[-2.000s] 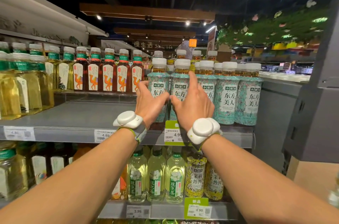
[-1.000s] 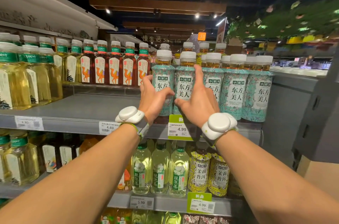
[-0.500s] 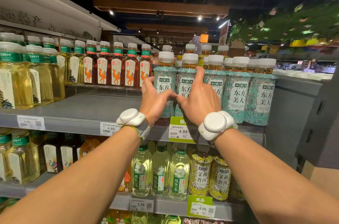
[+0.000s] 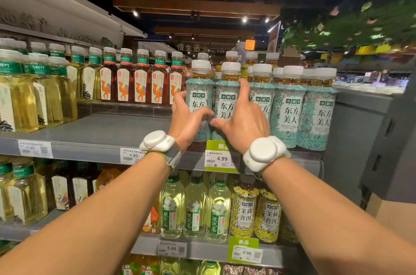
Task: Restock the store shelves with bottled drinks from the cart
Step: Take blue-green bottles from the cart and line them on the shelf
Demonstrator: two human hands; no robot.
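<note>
Teal-labelled bottles (image 4: 290,112) line the shelf (image 4: 101,133) front. The left hand (image 4: 191,122) grips the end bottle (image 4: 199,92); the right hand (image 4: 244,121) apparently clasps its neighbour (image 4: 227,94). A careless nudge could tip either off the lip or topple the packed row.

price tags (image 4: 132,155) 4.89, 4.99; teal bottles (image 4: 290,114) 东方美人.

Five teal bottles (image 4: 290,112) in front, five camel-label bottles (image 4: 141,85), three pale-green bottles (image 4: 194,211), two yellow bottles (image 4: 244,211).
</note>
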